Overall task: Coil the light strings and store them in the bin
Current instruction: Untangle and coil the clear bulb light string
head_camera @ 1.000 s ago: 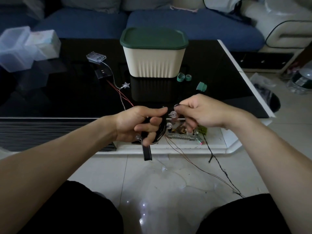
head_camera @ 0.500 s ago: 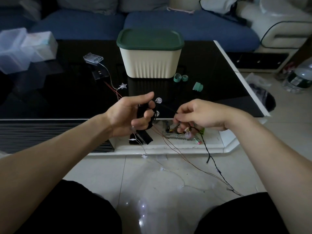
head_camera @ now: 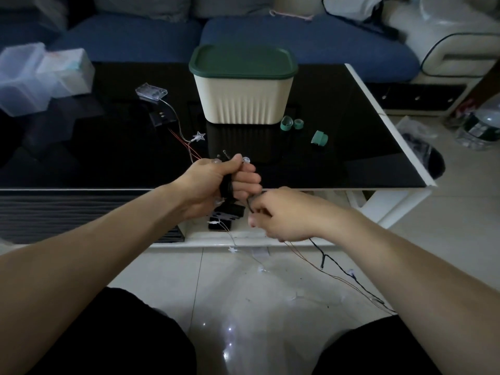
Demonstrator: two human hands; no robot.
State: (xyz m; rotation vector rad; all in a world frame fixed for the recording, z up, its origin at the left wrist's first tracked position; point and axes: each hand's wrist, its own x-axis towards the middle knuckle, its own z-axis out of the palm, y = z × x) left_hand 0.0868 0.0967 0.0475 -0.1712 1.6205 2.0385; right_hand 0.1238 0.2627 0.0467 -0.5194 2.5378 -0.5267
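My left hand [head_camera: 216,182] grips a coiled bundle of black-wired light string [head_camera: 226,185], with small clear bulbs poking out above the fist. Just below and to the right, my right hand [head_camera: 281,215] pinches the same black wire [head_camera: 324,257], which trails off down to the floor on the right. The cream bin [head_camera: 243,101] with its dark green lid on stands on the black table [head_camera: 351,147] beyond my hands. A second string with a star bulb [head_camera: 198,136] and a clear battery box [head_camera: 151,91] lies on the table to the left.
Two green tape rolls [head_camera: 290,123] and a green cap [head_camera: 319,138] lie right of the bin. Clear plastic boxes [head_camera: 40,74] sit at the table's far left. A blue sofa [head_camera: 297,41] runs behind. Thin wires and small bulbs [head_camera: 351,272] lie scattered on the tiled floor.
My left hand has closed its fingers round the bundle and risen a little. My right hand has dropped lower and nearer to the left, drawing the wire under the bundle.
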